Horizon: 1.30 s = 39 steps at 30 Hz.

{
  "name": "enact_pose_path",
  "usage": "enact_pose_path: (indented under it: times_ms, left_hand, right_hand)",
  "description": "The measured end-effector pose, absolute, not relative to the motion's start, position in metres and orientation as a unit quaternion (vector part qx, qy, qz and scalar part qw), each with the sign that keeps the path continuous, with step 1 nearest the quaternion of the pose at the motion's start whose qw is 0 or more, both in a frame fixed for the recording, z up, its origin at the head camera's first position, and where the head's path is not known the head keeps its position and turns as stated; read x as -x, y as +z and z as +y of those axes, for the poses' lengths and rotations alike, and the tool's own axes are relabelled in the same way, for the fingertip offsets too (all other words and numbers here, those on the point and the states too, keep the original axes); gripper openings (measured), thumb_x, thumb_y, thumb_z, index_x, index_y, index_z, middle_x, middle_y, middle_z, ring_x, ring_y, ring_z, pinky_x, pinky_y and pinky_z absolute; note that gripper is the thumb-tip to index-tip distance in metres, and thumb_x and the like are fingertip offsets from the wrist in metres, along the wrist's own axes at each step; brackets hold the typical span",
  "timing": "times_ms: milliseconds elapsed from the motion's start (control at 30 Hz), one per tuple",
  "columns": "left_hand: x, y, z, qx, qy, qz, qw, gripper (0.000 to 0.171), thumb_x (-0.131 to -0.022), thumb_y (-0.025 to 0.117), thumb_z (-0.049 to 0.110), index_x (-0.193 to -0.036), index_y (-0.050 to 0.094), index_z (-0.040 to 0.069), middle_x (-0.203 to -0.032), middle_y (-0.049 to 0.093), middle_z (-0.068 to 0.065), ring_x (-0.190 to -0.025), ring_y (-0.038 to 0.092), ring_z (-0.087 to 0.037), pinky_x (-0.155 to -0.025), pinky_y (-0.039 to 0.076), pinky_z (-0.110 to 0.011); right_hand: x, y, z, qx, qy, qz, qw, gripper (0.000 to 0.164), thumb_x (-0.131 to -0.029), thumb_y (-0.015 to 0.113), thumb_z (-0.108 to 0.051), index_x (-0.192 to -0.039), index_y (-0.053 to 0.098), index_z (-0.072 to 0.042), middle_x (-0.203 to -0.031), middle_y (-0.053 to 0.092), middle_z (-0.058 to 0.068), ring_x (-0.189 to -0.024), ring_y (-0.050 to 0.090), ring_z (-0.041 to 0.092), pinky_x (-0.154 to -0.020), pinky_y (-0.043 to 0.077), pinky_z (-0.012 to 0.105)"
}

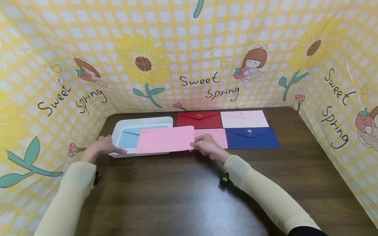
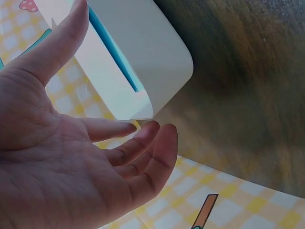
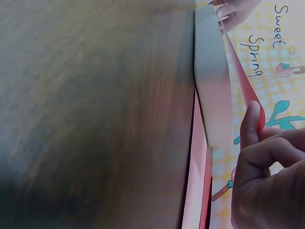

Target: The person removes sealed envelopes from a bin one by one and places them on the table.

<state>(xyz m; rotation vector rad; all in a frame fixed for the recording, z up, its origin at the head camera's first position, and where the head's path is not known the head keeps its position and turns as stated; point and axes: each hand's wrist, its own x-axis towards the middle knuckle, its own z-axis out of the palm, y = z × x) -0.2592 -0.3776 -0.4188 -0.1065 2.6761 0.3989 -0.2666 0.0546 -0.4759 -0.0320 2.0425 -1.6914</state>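
Note:
My right hand (image 1: 208, 146) pinches the right end of a pink envelope (image 1: 165, 139) between thumb and fingers. The envelope's left part overlaps a white tray (image 1: 141, 122), above a light blue envelope (image 1: 127, 141) lying inside it. In the right wrist view, the held pink envelope (image 3: 242, 78) appears nearly edge-on, raised over the tray wall (image 3: 212, 71). My left hand (image 1: 103, 146) is at the tray's left end. The left wrist view has its thumb along the rim and its other fingers loosely bent by the tray's corner (image 2: 143, 106).
Right of the tray, on the brown wooden table (image 1: 189, 190), lie a red envelope (image 1: 199, 121), a pale pink envelope (image 1: 243, 119), another pink envelope (image 1: 218, 136) and a dark blue envelope (image 1: 254, 139). A yellow checked cloth (image 1: 189, 49) surrounds the table's back and sides.

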Motion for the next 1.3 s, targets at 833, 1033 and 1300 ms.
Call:
enact_pose_path:
  times_ms: [833, 1033, 1300]
  left_hand:
    - [0.277, -0.429, -0.387, 0.018, 0.137, 0.958, 0.251, 0.139, -0.075, 0.089, 0.060, -0.147, 0.014, -0.032, -0.151, 0.018, -0.054, -0.141, 0.028, -0.064, -0.115, 0.029, -0.068]
    - [0.279, -0.431, -0.387, 0.026, 0.148, 0.955, 0.256, 0.137, -0.076, 0.090, 0.056, -0.149, 0.013, -0.030, -0.154, 0.016, -0.052, -0.144, 0.026, -0.062, -0.118, 0.026, -0.067]
    - [0.271, -0.420, -0.374, 0.027, 0.160, 0.951, 0.264, 0.123, -0.083, 0.091, 0.038, -0.146, 0.011, -0.033, -0.152, 0.015, -0.054, -0.141, 0.026, -0.063, -0.118, 0.024, -0.067]
  right_hand:
    - [0.249, -0.478, 0.081, 0.028, -0.640, 0.730, 0.240, 0.038, -0.098, 0.072, -0.009, -0.068, 0.048, -0.012, -0.053, 0.036, -0.001, -0.042, 0.029, 0.012, -0.042, 0.022, 0.025]
    - [0.245, -0.477, 0.089, 0.022, -0.638, 0.732, 0.240, 0.034, -0.098, 0.072, -0.010, -0.070, 0.053, -0.011, -0.053, 0.036, -0.001, -0.041, 0.029, 0.012, -0.042, 0.022, 0.025]
    - [0.240, -0.480, 0.099, 0.020, -0.626, 0.743, 0.237, 0.030, -0.099, 0.071, -0.010, -0.073, 0.056, -0.009, -0.053, 0.036, -0.001, -0.041, 0.030, 0.012, -0.042, 0.023, 0.026]
